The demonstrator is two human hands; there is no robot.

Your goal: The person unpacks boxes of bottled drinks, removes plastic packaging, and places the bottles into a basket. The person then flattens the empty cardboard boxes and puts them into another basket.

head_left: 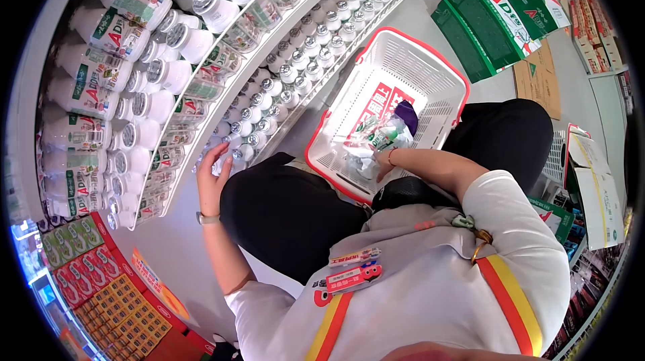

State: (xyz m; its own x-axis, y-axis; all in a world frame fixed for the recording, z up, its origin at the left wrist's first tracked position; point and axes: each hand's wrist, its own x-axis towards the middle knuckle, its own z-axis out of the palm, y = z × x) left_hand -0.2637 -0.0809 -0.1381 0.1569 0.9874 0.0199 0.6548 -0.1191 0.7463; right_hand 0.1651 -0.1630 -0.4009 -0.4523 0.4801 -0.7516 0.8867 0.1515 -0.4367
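My left hand (213,171), with a watch at the wrist, reaches to the lower shelf beside several small white bottles with silver caps (254,114). Its fingers are apart, and nothing shows in them. Down in a white shopping basket (445,79) with a red rim, my right hand (385,162) is closed at a crumpled clear plastic wrap (366,163); its fingertips are partly hidden. A dark purple item (406,116) lies by the wrap, over a red and white printed sign (378,102) on the basket's floor.
Larger white bottles (111,30) lie on the upper shelf at left, behind a clear front rail. Green cartons (480,22) stand beyond the basket, near flat cardboard (537,79). A white carton (596,193) is at the right. Red and yellow packs (124,314) fill the lower left.
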